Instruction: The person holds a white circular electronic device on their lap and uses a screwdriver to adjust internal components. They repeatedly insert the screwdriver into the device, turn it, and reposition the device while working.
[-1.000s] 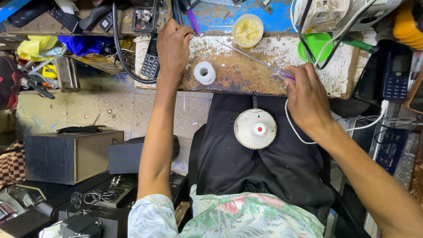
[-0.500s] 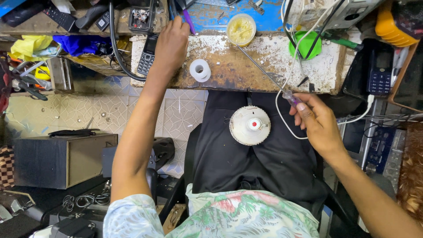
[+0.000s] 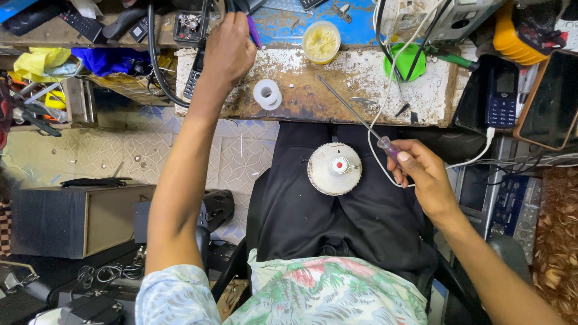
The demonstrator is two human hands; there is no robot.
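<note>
Since the earlier frame, the right hand [image 3: 424, 174] has drawn back from the tabletop [image 3: 361, 96] and now grips a screwdriver [image 3: 355, 114] by its clear handle, the shaft slanting up over the tabletop's near edge. Left hand [image 3: 227, 51] reaches to the tabletop's far left corner, fingers curled among cables; what it holds cannot be told. A round white device [image 3: 334, 168] rests on the lap, just beside the right hand, and a white tape roll [image 3: 267, 94] stands near the near edge.

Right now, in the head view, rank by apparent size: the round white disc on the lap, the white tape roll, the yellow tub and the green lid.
1. Round white disc, though it lies nearer the camera.
2. Green lid, partly behind cables.
3. Yellow tub.
4. White tape roll.
</note>
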